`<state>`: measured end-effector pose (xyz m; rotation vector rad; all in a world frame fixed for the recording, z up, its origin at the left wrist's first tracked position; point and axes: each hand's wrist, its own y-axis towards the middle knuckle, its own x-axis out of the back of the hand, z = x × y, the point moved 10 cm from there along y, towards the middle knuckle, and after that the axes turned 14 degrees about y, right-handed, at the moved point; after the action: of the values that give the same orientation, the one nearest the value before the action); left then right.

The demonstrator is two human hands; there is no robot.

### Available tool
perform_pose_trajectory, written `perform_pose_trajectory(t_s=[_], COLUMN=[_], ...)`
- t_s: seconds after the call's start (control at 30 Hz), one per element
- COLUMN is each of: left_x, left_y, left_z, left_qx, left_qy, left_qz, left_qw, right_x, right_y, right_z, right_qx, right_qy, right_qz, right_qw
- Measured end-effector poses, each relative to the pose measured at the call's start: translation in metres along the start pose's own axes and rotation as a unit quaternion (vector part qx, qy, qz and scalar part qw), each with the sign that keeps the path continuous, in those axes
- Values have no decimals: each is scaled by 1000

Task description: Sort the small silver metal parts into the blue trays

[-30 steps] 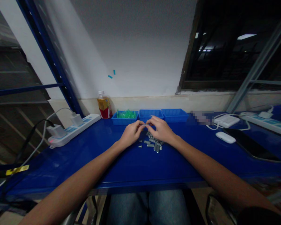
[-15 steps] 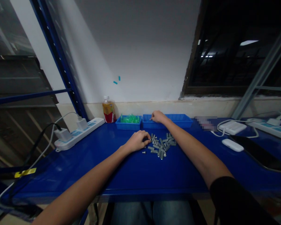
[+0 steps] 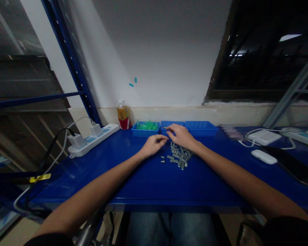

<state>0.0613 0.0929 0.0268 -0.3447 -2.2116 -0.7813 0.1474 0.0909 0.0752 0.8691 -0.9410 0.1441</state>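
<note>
Left hand (image 3: 152, 145) pinching small screw (image 3: 164, 139) – right hand (image 3: 180, 135) beside (over screw pile (image 3: 179, 156))

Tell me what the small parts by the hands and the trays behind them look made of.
Small parts: likely bare metal, grey with glints, screw-like. Trays: probably moulded plastic, uniform blue with thin walls and a slight sheen.

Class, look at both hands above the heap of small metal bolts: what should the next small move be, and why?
Probably bring the two hands together and join their parts. The left hand pinches a small metal piece at its fingertips, and the right hand hovers close beside it, just above the heap of small silver metal bolts on the blue tabletop. What the right hand holds is unclear.
</note>
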Motion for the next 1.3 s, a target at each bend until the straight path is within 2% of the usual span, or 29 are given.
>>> perform_pose_trajectory(t_s=[0.1,0.2,0.33,0.47,0.67,0.83,0.93,1.03,1.1,1.17,1.23,1.3], left_x=[-11,-18,-15,-15,-18,-17,-2,11,8,2,-4,-10], left_y=[10,13,6,-3,-7,-6,-5,-9,-18,-28,-32,-32], left_z=[-6,-5,-1,-3,-14,-12,-11,-24,-33,-37,-38,-36], left_qx=[-21,-12,4,14,46,61,42,-22,-62,-84,-96,-105], left_qy=[-46,-128,-181,-208,-260,-230,-144,-15,32,55,77,93], left_qz=[45,65,59,80,76,65,63,118,196,255,276,278], left_qw=[998,990,982,975,961,969,987,993,978,962,953,950], right_x=[2,1,0,4,12,14,28,59,75,80,79,75], right_y=[-40,-55,-52,-48,-53,-49,-36,-28,-35,-50,-64,-74], right_z=[26,32,37,36,36,40,10,-55,-100,-135,-157,-168], right_qx=[73,83,92,85,68,70,25,-113,-214,-288,-329,-345], right_qy=[0,2,52,101,94,41,-43,-133,-170,-169,-144,-116], right_qz=[20,27,29,19,28,40,17,-55,-88,-104,-111,-116], right_qw=[997,996,994,991,993,996,999,983,958,937,927,924])
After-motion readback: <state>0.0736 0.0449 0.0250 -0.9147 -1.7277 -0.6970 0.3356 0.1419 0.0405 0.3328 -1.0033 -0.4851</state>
